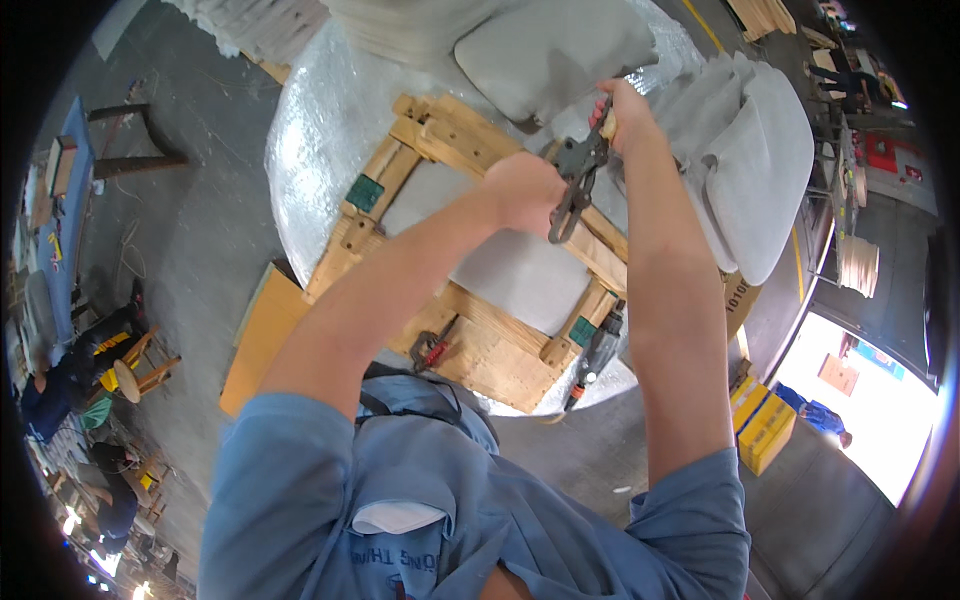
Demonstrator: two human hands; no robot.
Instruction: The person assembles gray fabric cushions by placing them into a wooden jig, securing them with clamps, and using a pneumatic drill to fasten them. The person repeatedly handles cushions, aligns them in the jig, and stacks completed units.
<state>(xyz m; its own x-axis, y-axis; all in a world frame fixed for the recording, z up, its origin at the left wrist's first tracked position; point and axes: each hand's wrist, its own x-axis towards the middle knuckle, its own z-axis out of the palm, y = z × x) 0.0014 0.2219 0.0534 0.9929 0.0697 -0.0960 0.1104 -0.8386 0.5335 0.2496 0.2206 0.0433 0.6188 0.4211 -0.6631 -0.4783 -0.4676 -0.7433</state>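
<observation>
A wooden frame (485, 310) with green patches at its sides lies on a round, plastic-wrapped stack in front of me. Over its far right corner is a dark metal clamp (572, 190) with a slotted end. My right hand (628, 112) is closed round the clamp's far end. Against the near side of the clamp, above the frame's far rail, my left hand (525, 190) is curled into a fist; its fingertips are hidden, so what it grips does not show.
A cordless drill (598, 352) lies by the frame's near right corner. On the near board rests a red-and-black tool (430, 350). Grey curved panels (750, 170) are stacked right and beyond. A yellow box (762, 425) stands on the floor at right; other people are farther off.
</observation>
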